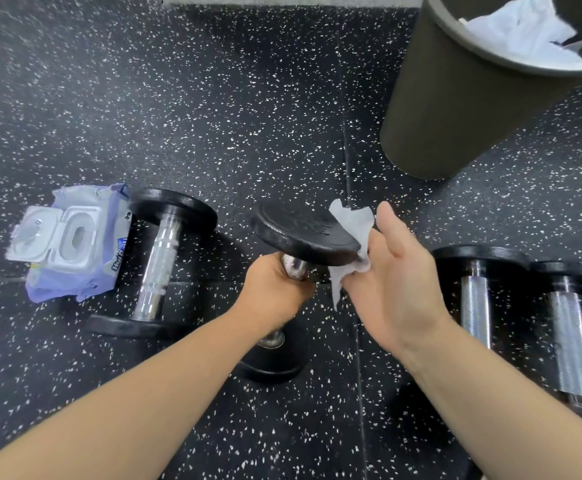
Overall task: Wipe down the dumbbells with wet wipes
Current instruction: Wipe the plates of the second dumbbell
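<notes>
My left hand [277, 289] grips the chrome handle of a black dumbbell [303, 233], which stands upright on its lower head in the middle of the floor. My right hand [395, 271] holds a white wet wipe [353, 230] against the right rim of the dumbbell's upper head. The fingers are hidden under the wipe and the rim. A second dumbbell [159, 265] lies on the floor to the left. Two more dumbbells [476, 299] lie side by side at the right.
An open purple pack of wet wipes [75, 244] with its lid flipped up lies at the left, beside the lying dumbbell. A dark waste bin [448, 109] holding crumpled white wipes stands at the upper right. The floor is black speckled rubber.
</notes>
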The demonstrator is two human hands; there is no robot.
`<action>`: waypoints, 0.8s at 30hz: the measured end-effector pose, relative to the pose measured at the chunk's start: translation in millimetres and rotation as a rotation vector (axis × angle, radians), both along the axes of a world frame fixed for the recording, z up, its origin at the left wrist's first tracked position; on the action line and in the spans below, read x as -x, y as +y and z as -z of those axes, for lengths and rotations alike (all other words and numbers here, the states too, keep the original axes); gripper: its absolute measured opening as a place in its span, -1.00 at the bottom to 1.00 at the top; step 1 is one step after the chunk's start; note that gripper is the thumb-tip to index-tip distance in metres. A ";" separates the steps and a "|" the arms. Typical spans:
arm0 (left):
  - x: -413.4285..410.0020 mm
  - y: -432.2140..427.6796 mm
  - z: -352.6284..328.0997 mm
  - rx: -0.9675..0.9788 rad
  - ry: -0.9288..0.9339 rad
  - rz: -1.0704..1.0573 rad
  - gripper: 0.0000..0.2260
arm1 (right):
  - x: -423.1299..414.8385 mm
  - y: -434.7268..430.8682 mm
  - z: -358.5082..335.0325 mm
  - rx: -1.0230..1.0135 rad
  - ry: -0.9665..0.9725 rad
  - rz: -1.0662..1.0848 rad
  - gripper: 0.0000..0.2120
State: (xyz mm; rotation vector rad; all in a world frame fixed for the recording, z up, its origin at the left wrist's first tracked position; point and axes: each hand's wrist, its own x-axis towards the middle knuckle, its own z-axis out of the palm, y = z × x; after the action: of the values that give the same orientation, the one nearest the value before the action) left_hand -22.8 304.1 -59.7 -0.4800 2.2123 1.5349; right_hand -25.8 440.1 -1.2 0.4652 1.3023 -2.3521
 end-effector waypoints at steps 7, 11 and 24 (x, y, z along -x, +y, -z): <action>1.8 0.2 -1.2 0.029 0.016 0.017 -0.78 | -25.4 -7.0 -3.4 -0.561 0.080 0.005 -0.72; 2.9 0.8 -2.5 0.023 -0.005 0.016 -0.85 | -31.7 -4.1 14.0 -0.752 0.280 0.079 -0.68; 3.0 4.4 1.9 0.202 0.206 0.205 -0.95 | -6.6 9.1 8.8 -1.238 1.312 -0.256 -0.59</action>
State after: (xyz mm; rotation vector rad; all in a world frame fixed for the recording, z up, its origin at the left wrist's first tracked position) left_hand -25.9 308.6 -61.7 -0.1497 2.5003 1.3124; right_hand -19.2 449.1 -10.1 -1.1018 3.0139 -1.1672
